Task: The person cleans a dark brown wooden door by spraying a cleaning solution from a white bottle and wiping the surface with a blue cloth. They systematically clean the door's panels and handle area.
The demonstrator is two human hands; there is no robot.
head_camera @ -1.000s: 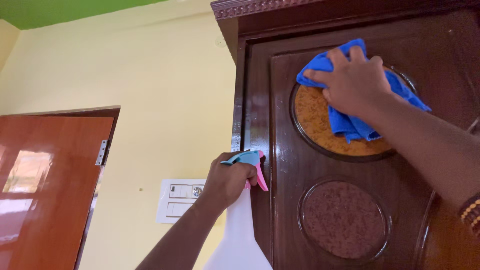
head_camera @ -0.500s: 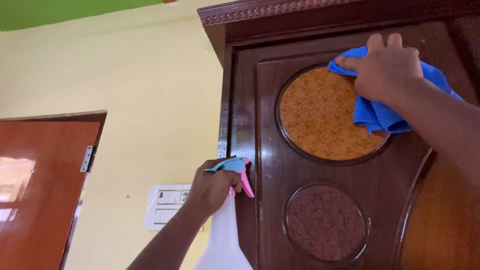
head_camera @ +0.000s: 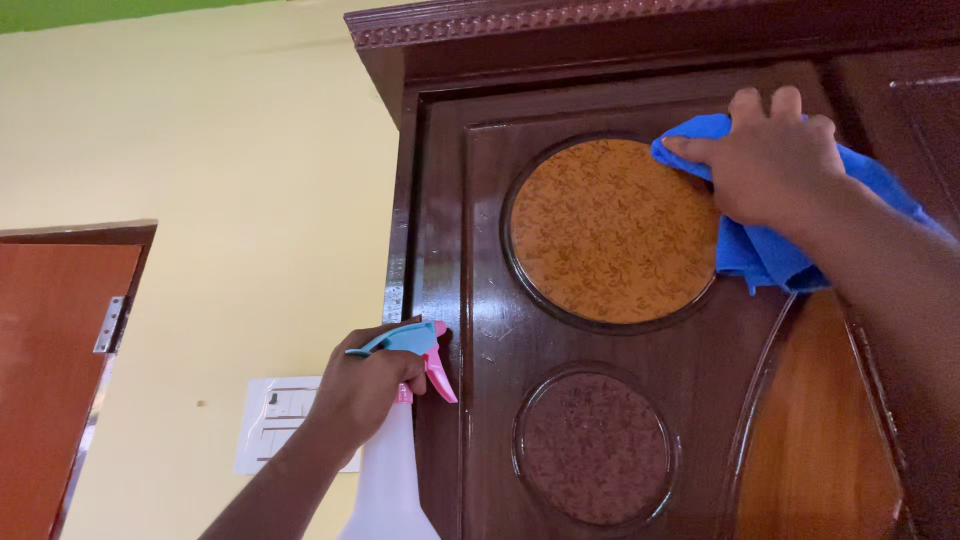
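The blue cloth (head_camera: 790, 225) lies bunched against the dark wooden cupboard door (head_camera: 480, 260), at the upper right edge of the round orange panel (head_camera: 610, 230). The right hand (head_camera: 775, 160) presses it flat, fingers spread and curled over its top. This looks like the wiping step; covering the rest of the panel would call for firm, even pressure. The left hand (head_camera: 365, 390) is closed around the neck of a white spray bottle (head_camera: 390, 480), beside the door's edge, near the wall switch (head_camera: 270, 420).
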